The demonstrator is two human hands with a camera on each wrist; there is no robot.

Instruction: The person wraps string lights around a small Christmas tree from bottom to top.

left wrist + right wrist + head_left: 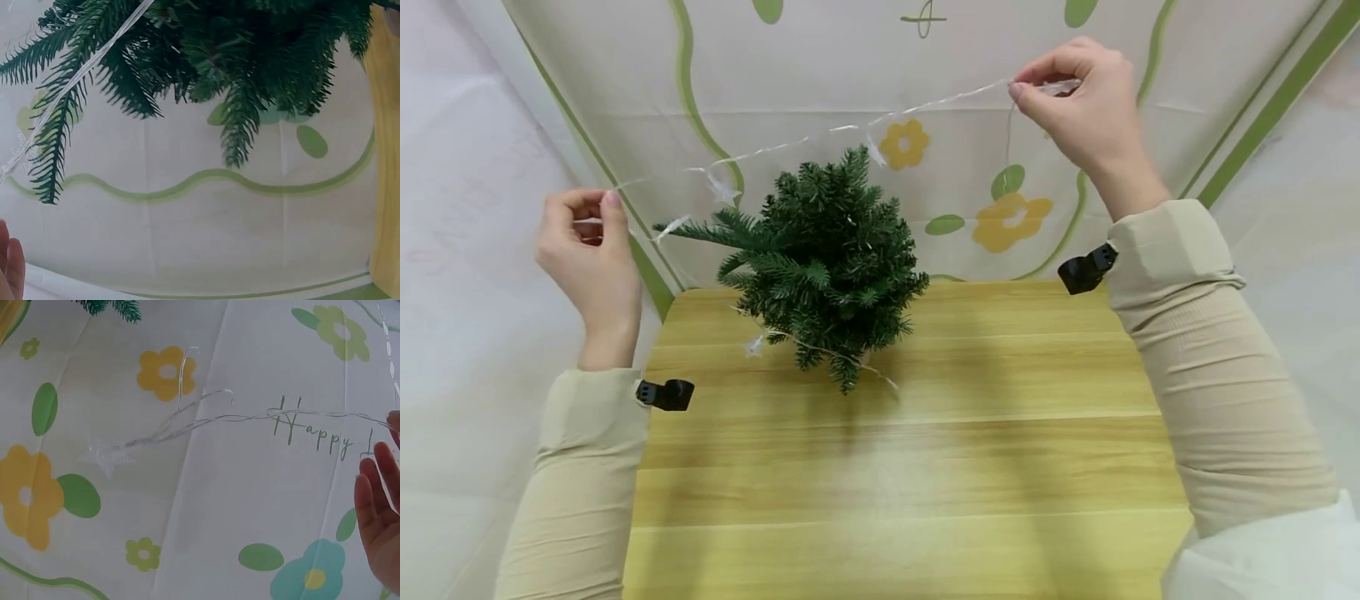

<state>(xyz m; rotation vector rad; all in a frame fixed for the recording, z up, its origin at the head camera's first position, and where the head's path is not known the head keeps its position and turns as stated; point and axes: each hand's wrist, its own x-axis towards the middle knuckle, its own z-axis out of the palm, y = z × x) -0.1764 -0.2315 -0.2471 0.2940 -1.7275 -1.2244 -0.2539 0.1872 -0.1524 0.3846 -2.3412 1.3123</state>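
Observation:
A clear string of star lights (940,102) stretches between my two raised hands, behind and above a small green Christmas tree (842,267). My left hand (591,262) pinches one part of it between thumb and index finger, left of the tree. At the upper right, my right hand (1093,108) pinches the other part, with a loose end hanging below. A star (722,190) dangles near the tree's left branch. Another stretch of the wire (820,348) lies across the tree's lower front, with a star (753,345) beside it. In the right wrist view, a star (107,455) hangs from the wire.
The tree stands at the back left of a wooden table (925,483). A pale cloth backdrop (970,50) with printed flowers rises behind the table. White cloth (460,333) hangs at both sides. Each sleeve cuff carries a black camera mount (666,394).

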